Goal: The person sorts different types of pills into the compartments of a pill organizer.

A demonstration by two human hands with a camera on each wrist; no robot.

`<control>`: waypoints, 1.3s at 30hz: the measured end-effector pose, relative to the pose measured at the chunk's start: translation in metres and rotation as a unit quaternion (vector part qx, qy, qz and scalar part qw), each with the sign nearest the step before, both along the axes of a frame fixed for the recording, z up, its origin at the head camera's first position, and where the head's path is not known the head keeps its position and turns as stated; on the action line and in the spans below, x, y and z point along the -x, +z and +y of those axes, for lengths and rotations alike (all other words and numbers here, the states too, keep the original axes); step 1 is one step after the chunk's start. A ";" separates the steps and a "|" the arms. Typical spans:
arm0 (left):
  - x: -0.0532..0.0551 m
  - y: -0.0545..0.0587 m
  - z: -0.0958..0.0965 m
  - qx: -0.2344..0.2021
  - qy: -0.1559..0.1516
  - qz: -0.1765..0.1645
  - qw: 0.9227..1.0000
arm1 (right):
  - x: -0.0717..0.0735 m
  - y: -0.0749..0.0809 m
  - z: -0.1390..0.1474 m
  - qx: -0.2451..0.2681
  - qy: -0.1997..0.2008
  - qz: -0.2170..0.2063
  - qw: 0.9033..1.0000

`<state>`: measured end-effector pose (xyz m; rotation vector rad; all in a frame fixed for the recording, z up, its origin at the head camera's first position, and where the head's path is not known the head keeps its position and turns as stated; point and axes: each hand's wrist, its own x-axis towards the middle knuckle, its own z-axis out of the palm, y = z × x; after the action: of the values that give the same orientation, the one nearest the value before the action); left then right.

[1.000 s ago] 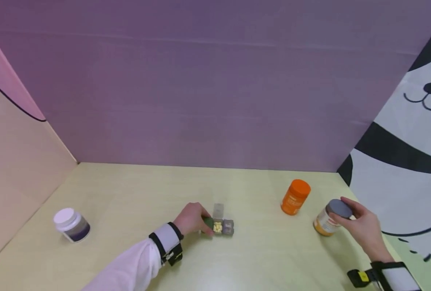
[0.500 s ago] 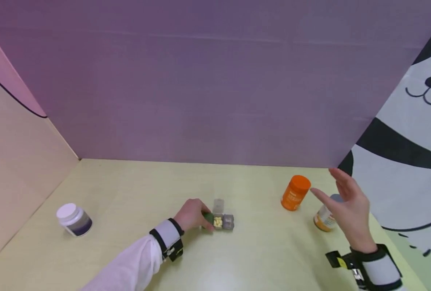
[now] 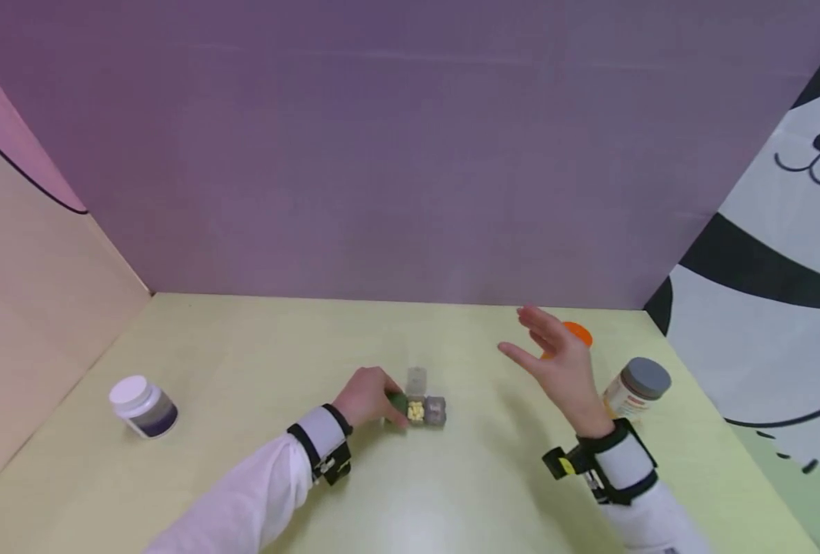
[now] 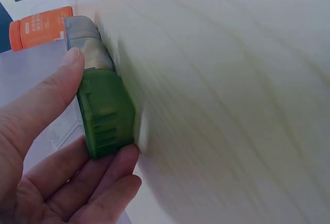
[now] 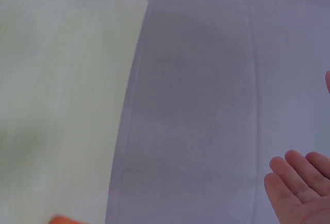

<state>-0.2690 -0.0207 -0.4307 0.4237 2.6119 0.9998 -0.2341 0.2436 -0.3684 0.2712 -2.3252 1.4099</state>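
Observation:
A small pill box [image 3: 435, 411] sits mid-table, with a green end compartment [image 4: 107, 114], a middle one holding pale yellow pills [image 3: 416, 412] and a grey one at the right. The middle compartment's clear lid [image 3: 417, 380] stands raised. My left hand [image 3: 371, 398] grips the green end between thumb and fingers. Above the table, in front of the orange bottle [image 3: 579, 332], my right hand [image 3: 557, 365] is in the air with thumb and fingers spread, holding nothing; it hides most of that bottle. Right of it stands a grey-capped bottle [image 3: 641, 385], partly behind the wrist.
A white-capped bottle [image 3: 143, 406] with a dark lower part stands at the table's left. A purple wall [image 3: 396, 169] rises along the table's back edge. Printed panels border both sides, a panda panel [image 3: 784, 308] at the right.
My right hand has let go of the grey-capped bottle, lifted and moved left past the orange bottle. My left hand keeps its grip on the pill box.

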 end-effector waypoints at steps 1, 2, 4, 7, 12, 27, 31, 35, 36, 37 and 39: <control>0.001 0.001 0.000 0.001 0.002 0.000 1.000 | -0.003 0.006 -0.011 -0.016 -0.004 -0.013 1.000; 0.001 0.002 0.000 0.003 0.004 0.001 1.000 | -0.001 0.004 -0.016 -0.018 0.006 -0.013 1.000; 0.001 0.003 0.000 0.005 0.007 0.002 1.000 | 0.004 -0.001 -0.026 -0.020 0.023 -0.030 0.999; 0.000 0.003 0.001 0.010 0.007 0.001 1.000 | 0.010 -0.013 -0.038 -0.044 0.048 -0.065 0.996; -0.001 0.002 0.000 0.014 0.007 0.001 1.000 | 0.019 -0.036 -0.057 -0.117 0.100 -0.124 0.980; 0.001 0.005 0.001 0.020 -0.010 0.020 1.000 | 0.023 -0.054 -0.076 -0.158 0.241 -0.176 0.941; 0.002 0.005 0.002 0.020 -0.005 0.012 1.000 | 0.024 -0.057 -0.080 -0.211 0.240 -0.137 0.937; 0.003 0.004 0.001 0.023 -0.005 0.011 1.000 | 0.022 -0.061 -0.084 -0.235 0.244 -0.104 0.935; 0.003 0.004 0.001 0.024 -0.005 0.012 1.000 | 0.022 -0.062 -0.085 -0.237 0.244 -0.099 0.935; 0.003 0.004 0.001 0.026 -0.007 0.016 1.000 | 0.022 -0.062 -0.086 -0.241 0.244 -0.095 0.935; 0.003 0.004 0.000 0.027 -0.009 0.021 0.999 | 0.022 -0.063 -0.087 -0.248 0.245 -0.091 0.933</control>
<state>-0.2716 -0.0204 -0.4271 0.4602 2.6613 0.9223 -0.2562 0.1563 -0.4312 0.9617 -2.8815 1.0394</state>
